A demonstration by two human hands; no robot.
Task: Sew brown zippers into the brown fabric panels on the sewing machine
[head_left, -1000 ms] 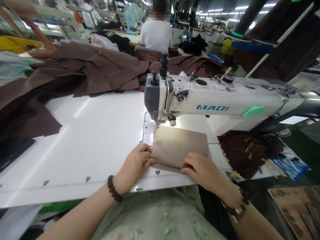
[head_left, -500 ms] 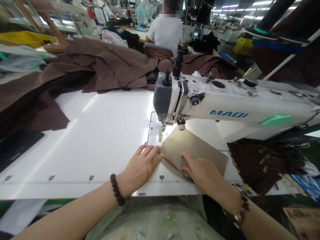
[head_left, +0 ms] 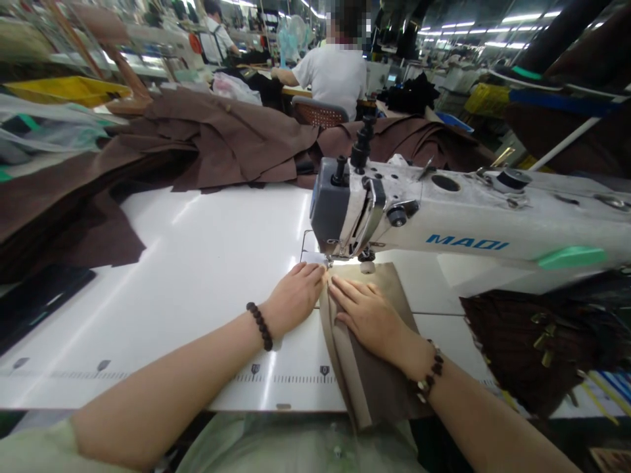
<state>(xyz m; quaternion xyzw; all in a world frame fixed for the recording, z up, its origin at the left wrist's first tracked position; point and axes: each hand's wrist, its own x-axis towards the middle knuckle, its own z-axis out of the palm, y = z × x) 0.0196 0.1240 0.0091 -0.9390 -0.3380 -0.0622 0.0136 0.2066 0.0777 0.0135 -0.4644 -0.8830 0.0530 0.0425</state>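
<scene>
A folded piece of brown fabric (head_left: 379,374) lies under the front of the sewing machine (head_left: 394,203), its near end hanging over the table edge. My right hand (head_left: 367,312) rests flat on the fabric with fingers stretched towards the presser foot (head_left: 329,261). Close to the foot, the fingers of my left hand (head_left: 298,292) lie stretched along the fabric's left edge, fingertips touching it. The left thumb is mostly hidden. My fingers partly cover the needle area, so the fabric's far corner there is hard to make out.
Piles of brown fabric (head_left: 236,141) line the table's back and left. A black phone-like object (head_left: 44,305) sits at left. Dark brown pieces with zipper pulls (head_left: 522,348) lie at right. Ahead, a person in a white shirt (head_left: 332,75) sits facing away.
The fabric has turned, its long edge now running from the foot towards me. Both hands have moved forward to the foot, and the right hand has flattened onto the fabric.
</scene>
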